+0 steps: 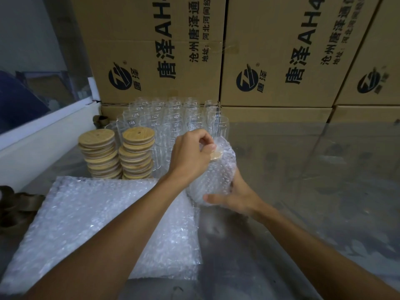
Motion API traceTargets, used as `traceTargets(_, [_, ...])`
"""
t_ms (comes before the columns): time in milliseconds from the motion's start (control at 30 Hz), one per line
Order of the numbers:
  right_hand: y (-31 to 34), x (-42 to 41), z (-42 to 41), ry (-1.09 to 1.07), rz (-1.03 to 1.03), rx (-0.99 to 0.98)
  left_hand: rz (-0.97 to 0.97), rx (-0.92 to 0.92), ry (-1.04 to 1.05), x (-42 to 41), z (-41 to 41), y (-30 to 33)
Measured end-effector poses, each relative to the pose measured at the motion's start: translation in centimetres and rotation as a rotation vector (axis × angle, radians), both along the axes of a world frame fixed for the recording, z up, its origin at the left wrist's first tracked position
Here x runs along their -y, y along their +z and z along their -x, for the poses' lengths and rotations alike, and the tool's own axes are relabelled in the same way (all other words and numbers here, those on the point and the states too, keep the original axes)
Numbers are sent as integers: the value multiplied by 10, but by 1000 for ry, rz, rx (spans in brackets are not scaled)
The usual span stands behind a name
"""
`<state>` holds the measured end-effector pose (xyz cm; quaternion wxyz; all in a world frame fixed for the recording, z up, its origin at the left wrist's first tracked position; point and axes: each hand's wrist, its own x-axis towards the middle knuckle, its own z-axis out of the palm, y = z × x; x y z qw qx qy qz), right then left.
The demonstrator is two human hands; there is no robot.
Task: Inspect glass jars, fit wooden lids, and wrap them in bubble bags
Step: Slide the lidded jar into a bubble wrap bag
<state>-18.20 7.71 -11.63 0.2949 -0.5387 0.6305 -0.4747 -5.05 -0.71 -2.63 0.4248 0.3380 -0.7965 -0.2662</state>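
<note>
My right grip (237,197) curls round the bottom of the jar (213,176), which sits inside a bubble bag above the middle of the counter (303,191). My left grip (190,155) pinches the bag's open edge beside the wooden lid (216,156). The stack of bubble bags (86,224) lies near the counter's left edge, with two lid stacks (119,152) and bare jars (173,118) behind it.

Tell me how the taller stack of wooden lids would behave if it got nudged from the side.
The taller stack of wooden lids looks unevenly piled, discs offset from one another, so a nudge would probably shear or topple it. The lids seem thin, stiff and light. Being round, fallen ones might roll toward the glass jars or the bubble bags.
</note>
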Motion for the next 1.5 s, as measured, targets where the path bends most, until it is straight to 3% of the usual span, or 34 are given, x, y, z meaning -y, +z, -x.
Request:
traceTargets(333, [-20,11,-5,-74,32,-113,4,-127,-33,5,5,-6])
traceTargets(667, [-32,8,7,-236,164,62,-80,-244,-110,7,3,-9])
traceTargets(800, [-32,11,42,-428,162,87,-63,-64,-201,10,3,-16])
traceTargets(967, [-33,24,97,-593,163,42,199,610,-362,16,6,-36])
traceTargets(1100, [-36,51,129,-658,164,-5,209,732,-377,18,7,-60])
traceTargets(1200, [-35,82,153,-661,170,-52,124,693,-412,21,6,-75])
traceTargets(1500, [-32,168,218,-702,147,-142,-233,320,-413,27,5,-86])
